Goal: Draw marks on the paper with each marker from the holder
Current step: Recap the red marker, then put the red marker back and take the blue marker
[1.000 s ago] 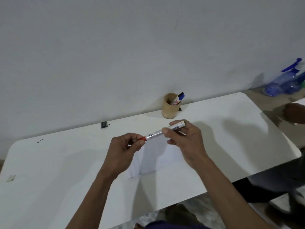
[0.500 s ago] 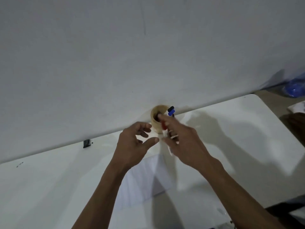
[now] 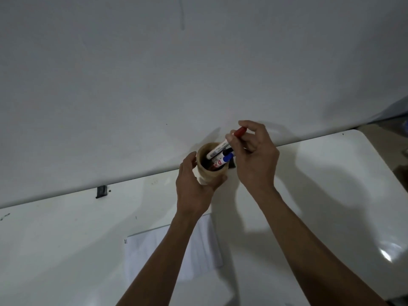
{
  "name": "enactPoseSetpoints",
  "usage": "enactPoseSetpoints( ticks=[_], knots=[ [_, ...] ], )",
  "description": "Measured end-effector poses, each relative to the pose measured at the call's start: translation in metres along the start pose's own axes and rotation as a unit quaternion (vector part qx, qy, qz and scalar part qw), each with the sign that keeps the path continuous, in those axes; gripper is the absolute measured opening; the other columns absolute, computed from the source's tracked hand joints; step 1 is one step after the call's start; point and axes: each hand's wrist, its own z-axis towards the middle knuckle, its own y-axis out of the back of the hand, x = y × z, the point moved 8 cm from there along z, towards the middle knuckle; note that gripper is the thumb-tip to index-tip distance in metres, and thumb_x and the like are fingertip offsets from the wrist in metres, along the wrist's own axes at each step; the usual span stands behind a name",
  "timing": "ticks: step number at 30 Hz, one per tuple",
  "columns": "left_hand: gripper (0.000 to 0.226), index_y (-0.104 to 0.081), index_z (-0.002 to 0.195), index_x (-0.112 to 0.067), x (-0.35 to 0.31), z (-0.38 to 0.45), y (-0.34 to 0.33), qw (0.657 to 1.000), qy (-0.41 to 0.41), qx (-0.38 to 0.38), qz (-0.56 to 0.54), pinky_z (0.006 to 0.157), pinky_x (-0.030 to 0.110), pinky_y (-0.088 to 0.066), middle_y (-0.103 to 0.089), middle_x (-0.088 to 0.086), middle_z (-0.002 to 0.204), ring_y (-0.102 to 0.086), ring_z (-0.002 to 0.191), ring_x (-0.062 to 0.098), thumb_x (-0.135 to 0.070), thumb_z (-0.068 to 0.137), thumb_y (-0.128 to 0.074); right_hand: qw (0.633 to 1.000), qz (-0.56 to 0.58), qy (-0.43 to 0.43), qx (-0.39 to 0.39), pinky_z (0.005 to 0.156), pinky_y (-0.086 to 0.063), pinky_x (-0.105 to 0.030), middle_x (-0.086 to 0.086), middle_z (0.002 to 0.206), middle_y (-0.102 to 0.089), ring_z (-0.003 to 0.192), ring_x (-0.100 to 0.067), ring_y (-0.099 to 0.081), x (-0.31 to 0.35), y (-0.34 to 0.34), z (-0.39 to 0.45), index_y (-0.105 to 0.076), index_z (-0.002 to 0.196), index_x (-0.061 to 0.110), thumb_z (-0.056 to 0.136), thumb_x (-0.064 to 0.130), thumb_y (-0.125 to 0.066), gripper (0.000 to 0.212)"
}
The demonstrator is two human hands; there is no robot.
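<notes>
A tan round holder (image 3: 210,173) stands at the far edge of the white table (image 3: 320,184), against the wall. My left hand (image 3: 194,186) wraps around the holder's near side. My right hand (image 3: 254,160) pinches a red-capped marker (image 3: 225,145) by its cap end, its lower end inside the holder. A blue-capped marker (image 3: 227,159) and a black-capped one (image 3: 226,152) lean in the holder beside it. A white sheet of paper (image 3: 154,255) lies flat nearer me, partly hidden under my forearms.
A grey-white wall (image 3: 154,85) rises right behind the table. A small dark clip (image 3: 101,191) sits at the table's back edge on the left. The table's right corner curves away at the far right.
A second ago both hands held the red marker over the paper. Since then my right hand carried it to the holder, and my left hand closed around the holder.
</notes>
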Motion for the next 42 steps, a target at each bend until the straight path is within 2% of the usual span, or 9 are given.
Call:
enactPoseSetpoints(
  ticks=[8, 12, 16, 21, 25, 29, 35, 38, 42],
  knots=[
    [0.084, -0.045, 0.138, -0.028, 0.008, 0.004, -0.005, 0.999, -0.021, -0.019, -0.037, 0.097, 0.036, -0.056, -0.058, -0.014, 0.135, -0.056, 0.122, -0.001, -0.038, 0.068, -0.089, 0.998, -0.046, -0.034, 0.026, 0.075, -0.052, -0.007, 0.011, 0.086, -0.073, 0.083, 0.012, -0.069, -0.023, -0.015, 0.002, -0.073, 0.104, 0.012, 0.090, 0.021, -0.076, 0.017],
    [0.085, -0.044, 0.142, -0.028, 0.014, 0.004, -0.007, 0.999, -0.022, -0.023, -0.044, 0.100, 0.044, -0.055, -0.055, -0.013, 0.141, -0.054, 0.128, 0.005, -0.042, 0.070, -0.087, 0.996, -0.051, -0.055, 0.045, 0.076, -0.054, -0.012, 0.010, 0.082, -0.075, 0.084, -0.001, -0.073, -0.027, -0.019, 0.005, -0.078, 0.094, 0.014, 0.091, 0.024, -0.076, 0.011],
    [0.079, -0.043, 0.138, -0.038, 0.009, 0.004, -0.008, 0.998, -0.039, -0.024, -0.046, 0.101, 0.047, -0.053, -0.050, -0.038, 0.133, -0.052, 0.129, 0.001, -0.040, 0.072, -0.087, 0.994, -0.071, -0.071, 0.053, 0.073, -0.052, -0.012, 0.005, 0.075, -0.076, 0.076, -0.005, -0.072, -0.030, -0.022, 0.005, -0.080, 0.083, 0.011, 0.093, 0.029, -0.072, 0.023],
    [0.082, -0.044, 0.142, -0.026, 0.007, 0.003, -0.006, 0.997, -0.055, -0.022, -0.053, 0.101, 0.047, -0.053, -0.048, -0.040, 0.131, -0.052, 0.129, 0.002, -0.037, 0.073, -0.086, 0.993, -0.068, -0.082, 0.044, 0.074, -0.048, -0.005, 0.009, 0.085, -0.076, 0.081, 0.004, -0.069, -0.017, -0.013, 0.001, -0.078, 0.095, 0.015, 0.094, 0.038, -0.069, 0.025],
    [0.082, -0.044, 0.142, -0.025, 0.005, -0.003, -0.012, 0.997, -0.056, -0.008, -0.055, 0.102, 0.040, -0.054, -0.049, -0.044, 0.126, -0.052, 0.122, -0.011, -0.032, 0.072, -0.087, 0.993, -0.044, -0.108, -0.026, 0.068, -0.048, -0.007, 0.006, 0.088, -0.070, 0.080, -0.004, -0.068, -0.023, 0.016, -0.021, -0.068, 0.097, 0.014, 0.079, 0.037, -0.085, 0.033],
    [0.075, -0.043, 0.135, -0.044, 0.003, -0.001, -0.009, 0.997, -0.048, -0.008, -0.060, 0.098, 0.032, -0.056, -0.052, -0.038, 0.125, -0.056, 0.123, -0.003, -0.038, 0.073, -0.084, 0.989, -0.045, -0.138, -0.013, 0.069, -0.051, -0.011, 0.008, 0.080, -0.072, 0.076, -0.012, -0.069, -0.034, 0.010, -0.034, -0.071, 0.086, 0.015, 0.071, 0.034, -0.091, 0.032],
    [0.064, -0.040, 0.123, -0.064, -0.002, -0.001, -0.004, 0.997, -0.047, -0.014, -0.053, 0.094, 0.020, -0.054, -0.055, -0.043, 0.120, -0.056, 0.117, -0.010, -0.048, 0.073, -0.077, 0.992, -0.041, -0.122, 0.003, 0.071, -0.052, -0.010, 0.011, 0.075, -0.074, 0.075, -0.007, -0.071, -0.035, -0.002, -0.035, -0.076, 0.082, 0.016, 0.074, 0.027, -0.090, 0.019],
    [0.070, -0.041, 0.132, -0.049, -0.001, 0.000, -0.005, 0.997, -0.050, -0.011, -0.060, 0.088, 0.008, -0.051, -0.052, -0.038, 0.124, -0.055, 0.117, -0.011, -0.048, 0.072, -0.077, 0.992, -0.045, -0.118, 0.003, 0.075, -0.054, -0.016, 0.014, 0.074, -0.073, 0.073, -0.001, -0.070, -0.036, 0.000, -0.033, -0.078, 0.084, 0.014, 0.076, 0.025, -0.088, 0.017],
    [0.076, -0.046, 0.140, -0.033, 0.005, 0.001, -0.007, 0.997, -0.042, -0.006, -0.070, 0.088, 0.009, -0.052, -0.054, -0.033, 0.125, -0.055, 0.118, -0.010, -0.036, 0.074, -0.083, 0.995, -0.015, -0.097, -0.028, 0.074, -0.057, -0.023, 0.010, 0.073, -0.073, 0.070, -0.003, -0.069, -0.023, 0.012, -0.027, -0.074, 0.082, 0.016, 0.081, 0.026, -0.084, 0.014]
  ],
)
